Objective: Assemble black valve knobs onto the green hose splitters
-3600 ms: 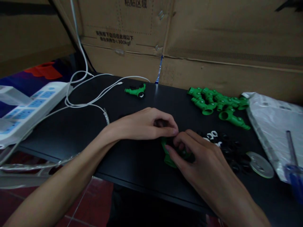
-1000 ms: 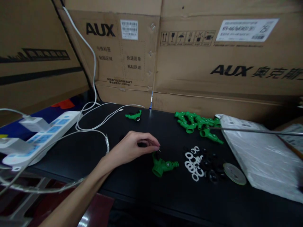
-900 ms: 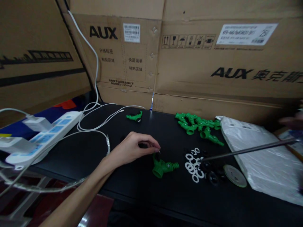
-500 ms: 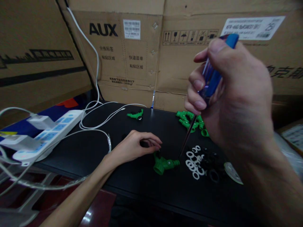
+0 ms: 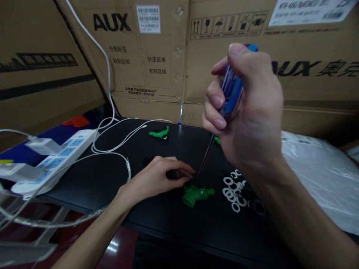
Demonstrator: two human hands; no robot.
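A green Y-shaped hose splitter (image 5: 193, 196) lies on the black table. My left hand (image 5: 161, 175) is closed in a pinch at its far-left branch, and the fingers hide the end they grip. Raised above the table, my right hand (image 5: 252, 97) wraps around the blue handle of a screwdriver (image 5: 233, 93). Its thin metal shaft slants down to the left, with the tip close to my left fingertips and above the splitter; whether it touches anything I cannot tell. White ring washers (image 5: 229, 194) lie in a pile to the right of the splitter.
Black rings (image 5: 258, 206) lie partly behind my right forearm. Another green splitter (image 5: 159, 133) sits further back, near white cables (image 5: 127, 140). A white power strip (image 5: 60, 160) with plugged-in adapters is at left. Cardboard boxes (image 5: 168, 45) wall the back; plastic wrapping (image 5: 314, 175) lies at right.
My right hand has moved left with the screwdriver, bringing the tip from the splitter's right end to near my left fingertips. My left hand stays at the splitter. The camera view has shifted.
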